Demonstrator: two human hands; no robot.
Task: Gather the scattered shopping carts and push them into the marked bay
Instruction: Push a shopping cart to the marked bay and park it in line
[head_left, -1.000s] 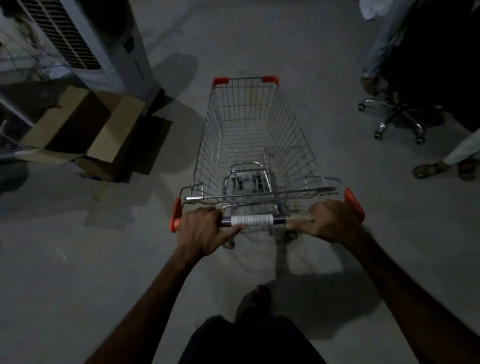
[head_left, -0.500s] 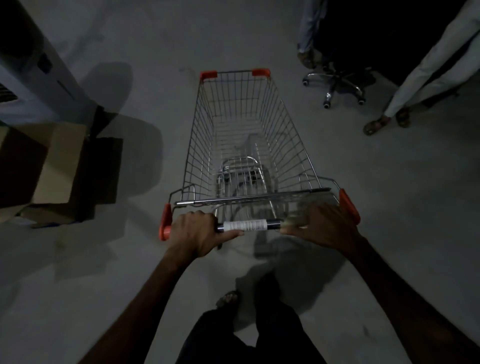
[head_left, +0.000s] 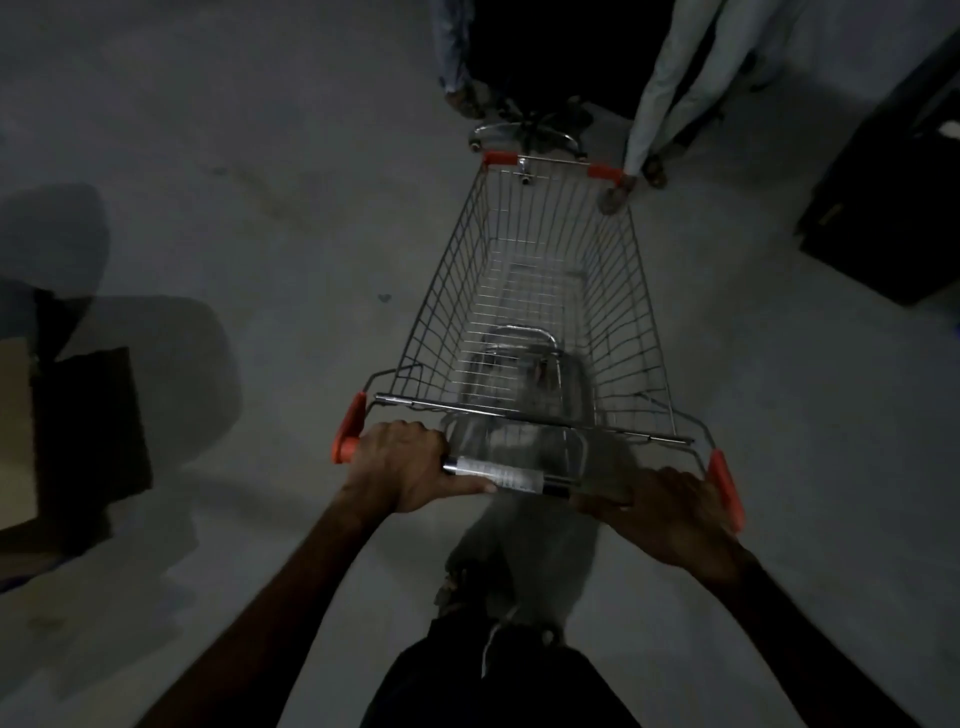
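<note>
Both hands, left hand (head_left: 402, 465) and right hand (head_left: 670, 512), wrap fingers around the shopping cart (head_left: 540, 312) handle; empty wire frame should roll lightly, steering best from handle ends.

cart (head_left: 540, 291) swung right — nearer chair (head_left: 524, 132)
</note>
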